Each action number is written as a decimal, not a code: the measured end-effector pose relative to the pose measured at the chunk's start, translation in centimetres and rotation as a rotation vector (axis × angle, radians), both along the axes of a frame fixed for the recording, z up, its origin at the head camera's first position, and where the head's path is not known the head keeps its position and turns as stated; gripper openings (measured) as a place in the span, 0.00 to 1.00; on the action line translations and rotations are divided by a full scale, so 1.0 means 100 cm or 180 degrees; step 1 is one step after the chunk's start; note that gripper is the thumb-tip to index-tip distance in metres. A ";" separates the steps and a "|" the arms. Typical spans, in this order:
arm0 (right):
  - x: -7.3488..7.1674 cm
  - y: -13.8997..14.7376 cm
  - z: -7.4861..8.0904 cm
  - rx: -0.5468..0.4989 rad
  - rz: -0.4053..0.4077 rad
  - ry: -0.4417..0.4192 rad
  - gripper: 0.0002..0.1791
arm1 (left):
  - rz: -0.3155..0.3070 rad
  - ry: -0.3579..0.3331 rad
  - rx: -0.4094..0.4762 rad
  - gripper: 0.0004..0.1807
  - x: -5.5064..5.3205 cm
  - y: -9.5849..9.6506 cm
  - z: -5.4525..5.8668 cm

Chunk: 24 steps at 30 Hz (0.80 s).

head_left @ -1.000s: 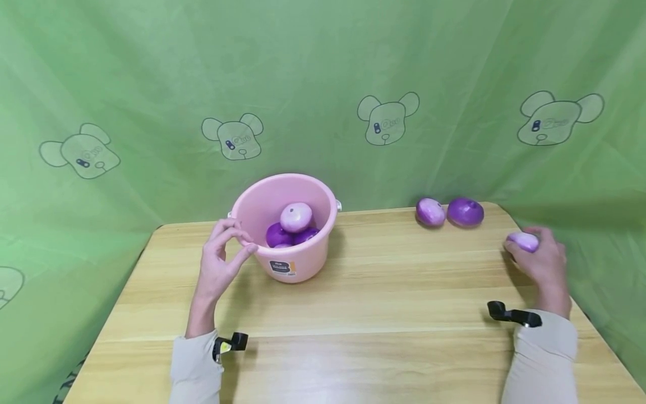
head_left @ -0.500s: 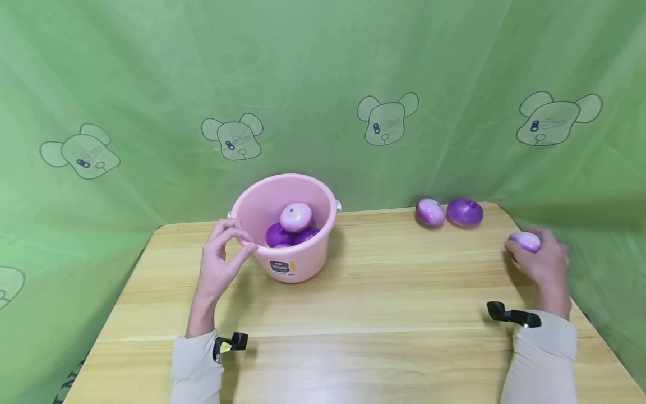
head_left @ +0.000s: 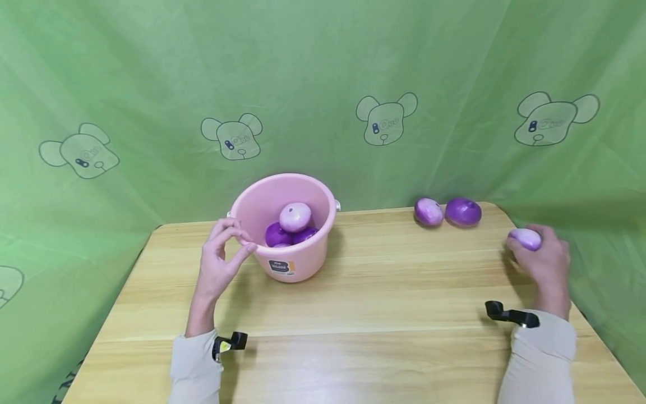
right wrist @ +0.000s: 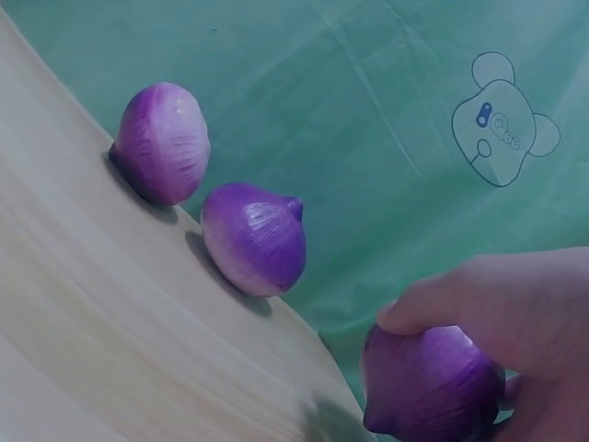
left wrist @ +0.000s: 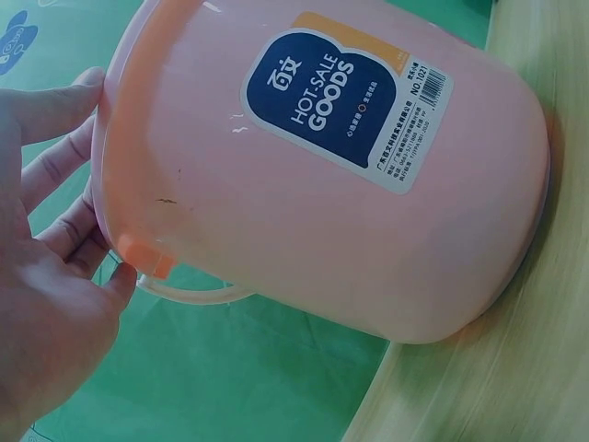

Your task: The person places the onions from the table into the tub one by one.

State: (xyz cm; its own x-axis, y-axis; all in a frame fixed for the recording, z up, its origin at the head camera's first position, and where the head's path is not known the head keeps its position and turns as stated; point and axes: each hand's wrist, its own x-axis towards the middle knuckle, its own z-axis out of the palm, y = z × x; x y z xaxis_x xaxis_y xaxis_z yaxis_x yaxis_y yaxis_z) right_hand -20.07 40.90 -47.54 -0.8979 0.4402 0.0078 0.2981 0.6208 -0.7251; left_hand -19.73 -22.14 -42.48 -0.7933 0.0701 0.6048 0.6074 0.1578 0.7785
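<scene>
A pink bucket (head_left: 292, 261) stands on the table, with several purple onions (head_left: 295, 217) piled inside. My left hand (head_left: 219, 258) pinches its near left rim between thumb and fingers. The left wrist view shows the bucket's printed label (left wrist: 345, 101) and the thumb and fingertips at the rim. At the table's right side, my right hand (head_left: 545, 258) grips a purple onion (head_left: 525, 239). In the right wrist view the thumb lies over this onion (right wrist: 428, 382); the other fingers are mostly hidden.
Two more onions lie close together at the back right of the wooden table (head_left: 383, 303): a paler one (head_left: 429, 212) and a darker one (head_left: 463, 212). A green curtain (head_left: 313, 84) with printed bear heads hangs directly behind the table and along both sides.
The onion in my right hand has risen very slightly and shows more of its pale top. My left hand and the bucket stay where they were.
</scene>
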 end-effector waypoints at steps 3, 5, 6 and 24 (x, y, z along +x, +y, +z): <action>0.001 -0.001 0.002 0.0000 -0.0024 0.0012 0.46 | 0.0000 0.0005 -0.0010 0.08 0.000 0.000 0.000; 0.003 -0.001 0.003 0.0008 -0.0045 0.0031 0.45 | 0.0000 0.0005 -0.0010 0.08 0.000 0.000 -0.001; 0.003 -0.001 0.004 0.0028 -0.0053 0.0040 0.45 | 0.0000 0.0004 -0.0010 0.08 0.000 0.000 -0.001; 0.006 -0.014 0.018 0.0005 -0.0014 0.0161 0.44 | 0.0002 -0.0008 -0.0002 0.08 0.000 0.000 0.000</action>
